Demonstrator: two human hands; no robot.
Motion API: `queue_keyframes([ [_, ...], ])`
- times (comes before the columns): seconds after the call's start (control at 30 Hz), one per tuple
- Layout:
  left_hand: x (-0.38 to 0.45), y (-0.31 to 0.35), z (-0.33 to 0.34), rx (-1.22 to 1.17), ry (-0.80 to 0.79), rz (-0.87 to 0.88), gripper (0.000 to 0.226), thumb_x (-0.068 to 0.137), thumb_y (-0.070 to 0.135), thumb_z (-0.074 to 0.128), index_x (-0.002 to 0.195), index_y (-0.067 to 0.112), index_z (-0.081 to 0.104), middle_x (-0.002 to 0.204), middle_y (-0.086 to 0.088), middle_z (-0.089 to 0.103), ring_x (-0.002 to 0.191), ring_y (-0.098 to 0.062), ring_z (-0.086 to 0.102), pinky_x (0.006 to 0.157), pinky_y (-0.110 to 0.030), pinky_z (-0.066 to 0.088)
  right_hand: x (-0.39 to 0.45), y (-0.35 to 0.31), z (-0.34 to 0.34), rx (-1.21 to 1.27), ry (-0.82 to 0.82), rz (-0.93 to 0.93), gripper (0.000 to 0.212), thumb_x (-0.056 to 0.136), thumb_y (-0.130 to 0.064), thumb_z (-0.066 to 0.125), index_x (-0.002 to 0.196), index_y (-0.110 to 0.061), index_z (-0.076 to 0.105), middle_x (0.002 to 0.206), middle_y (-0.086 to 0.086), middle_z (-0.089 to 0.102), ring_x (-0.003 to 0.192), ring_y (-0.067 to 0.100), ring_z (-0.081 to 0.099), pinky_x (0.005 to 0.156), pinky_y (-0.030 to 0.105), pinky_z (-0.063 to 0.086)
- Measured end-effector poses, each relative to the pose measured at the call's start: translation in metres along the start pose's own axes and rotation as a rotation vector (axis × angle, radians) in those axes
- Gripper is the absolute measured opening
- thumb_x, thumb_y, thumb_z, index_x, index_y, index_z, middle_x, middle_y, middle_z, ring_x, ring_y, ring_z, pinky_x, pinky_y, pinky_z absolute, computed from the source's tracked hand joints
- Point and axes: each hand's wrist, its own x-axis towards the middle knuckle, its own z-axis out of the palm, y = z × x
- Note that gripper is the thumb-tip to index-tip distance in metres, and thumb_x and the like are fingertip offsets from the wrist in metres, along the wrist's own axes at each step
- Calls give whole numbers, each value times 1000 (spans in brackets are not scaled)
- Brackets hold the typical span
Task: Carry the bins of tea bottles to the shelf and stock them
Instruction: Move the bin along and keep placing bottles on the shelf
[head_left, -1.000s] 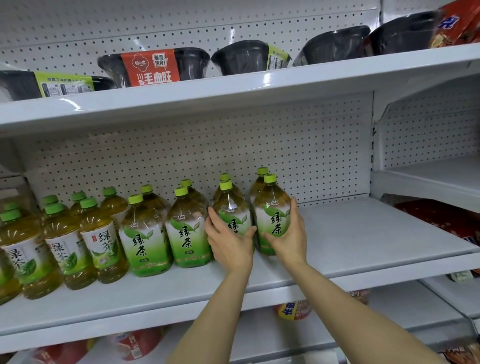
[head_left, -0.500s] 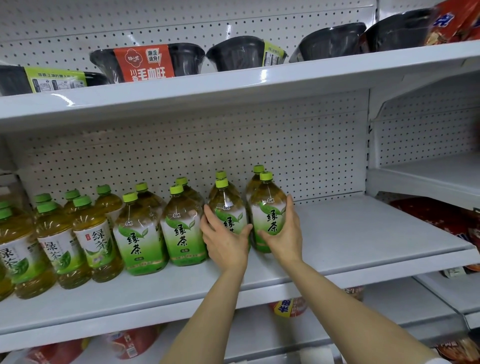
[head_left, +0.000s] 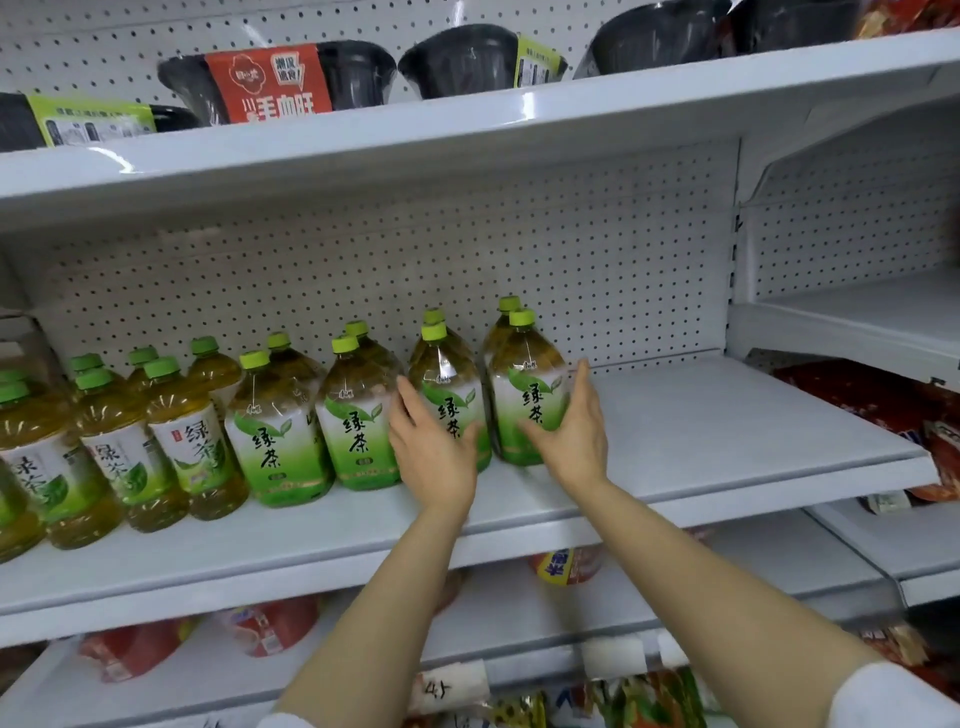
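A row of green tea bottles (head_left: 275, 431) with green caps and green-and-white labels stands two deep on the white middle shelf (head_left: 717, 415), filling its left half. My left hand (head_left: 431, 447) holds the second bottle from the right (head_left: 447, 384), fingers along its left side and thumb across the label. My right hand (head_left: 571, 426) holds the rightmost bottle (head_left: 524, 379), fingers round its right side and thumb on the front. Both bottles stand upright on the shelf. No bin is in view.
Black instant-food bowls (head_left: 457, 67), some with red or green sleeves, line the upper shelf (head_left: 571, 114). Red and orange packets (head_left: 270, 623) lie on the shelf below. To the right a second shelving unit (head_left: 857, 322) adjoins, with red packets (head_left: 883, 400) under it.
Both hands stay on the same two bottles at the right end of the row. The view has shifted slightly down and left; the bottles have hardly moved.
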Motion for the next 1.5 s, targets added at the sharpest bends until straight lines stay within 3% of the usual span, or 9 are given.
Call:
queue_keyframes([
  [0.1,-2,2,-21,67,2,109,97,77,38,79,151,10,24,152,-15,30,138,-34,30,110,-47,35,1,-5,-27,-102,-15,-34,99,79,-34,77,153,-13,16,155,12,30,141,31,30,113,43,34],
  [0.23,-8,8,-55,213,-118,288,92,79,51,70,150,9,28,151,-17,32,138,-35,29,115,-45,26,-3,-16,-65,-262,-69,-179,78,83,-40,69,147,-11,34,145,14,42,132,33,40,104,41,38],
  [0.43,-44,25,-96,295,-175,435,91,79,55,64,150,11,28,151,-13,31,140,-30,28,117,-39,24,-25,-17,-102,-344,-130,-341,72,86,-41,63,146,-14,34,141,10,44,128,30,43,102,41,41],
  [0.6,-85,32,-111,330,-238,544,87,79,47,64,149,8,30,151,-15,33,138,-32,32,115,-40,26,-58,-14,-124,-339,-124,-354,72,86,-42,63,146,-17,34,141,6,44,129,26,41,104,38,38],
  [0.83,-169,3,-110,291,-390,592,85,76,37,66,147,5,32,148,-17,37,134,-35,37,111,-43,32,-138,22,-147,-346,-167,-373,67,87,-36,61,145,-12,37,139,10,47,128,30,41,105,38,35],
  [1.13,-290,-86,-77,330,-676,512,83,77,33,71,146,3,35,145,-19,41,129,-37,42,106,-47,39,-259,143,-136,-434,-354,-287,67,82,-27,70,140,-6,43,133,15,52,123,33,45,106,44,39],
  [1.33,-371,-156,-51,404,-915,347,87,78,33,71,150,9,29,150,-13,34,135,-32,36,112,-43,33,-330,233,-109,-495,-690,-376,72,74,-17,77,138,-3,47,130,17,55,120,36,51,103,47,45],
  [1.5,-433,-212,-49,510,-1099,208,85,84,34,64,153,15,20,155,-8,26,140,-28,28,117,-39,24,-388,273,-66,-537,-1406,-396,79,86,-19,67,152,-11,24,151,11,36,135,28,39,108,40,41],
])
